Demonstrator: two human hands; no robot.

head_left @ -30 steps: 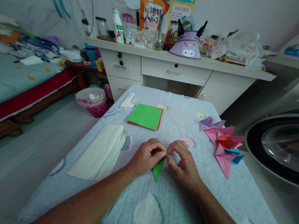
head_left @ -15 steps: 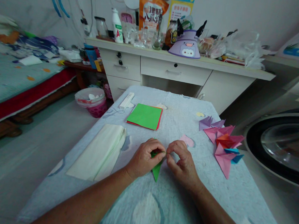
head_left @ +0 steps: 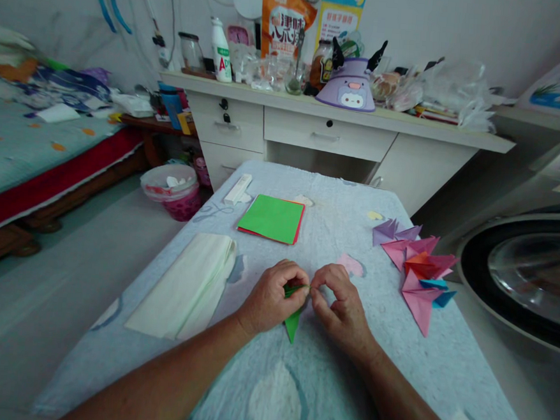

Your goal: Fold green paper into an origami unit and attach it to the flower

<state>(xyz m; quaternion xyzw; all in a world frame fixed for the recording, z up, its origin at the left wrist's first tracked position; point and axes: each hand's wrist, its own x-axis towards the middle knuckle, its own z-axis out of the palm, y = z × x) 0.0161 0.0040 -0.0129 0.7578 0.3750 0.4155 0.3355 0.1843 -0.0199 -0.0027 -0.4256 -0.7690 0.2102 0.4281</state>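
Observation:
My left hand [head_left: 274, 296] is closed on a folded piece of green origami paper [head_left: 292, 326], whose pointed end sticks out below the fingers. Much of the paper is hidden by that hand. Thumb and forefinger of my right hand [head_left: 343, 304] pinch at the paper's right tip, close against the left fingertips. Beyond the hands lies a stack of square paper [head_left: 272, 218], green on top with red edges showing. On the right side of the table sit several folded paper cranes [head_left: 420, 264] in purple, pink, orange and blue.
A folded cream cloth or paper bundle [head_left: 186, 286] lies left of my hands. Farther back is a small white box [head_left: 238, 189]. The table wears a pale blue patterned cloth [head_left: 276, 395]. A cluttered white desk [head_left: 328, 133] stands behind, a washing machine [head_left: 529, 272] at right.
Both hands keep nearly the same pose, fingertips still meeting at the paper's tip. The green paper's lower point has shifted very slightly downward.

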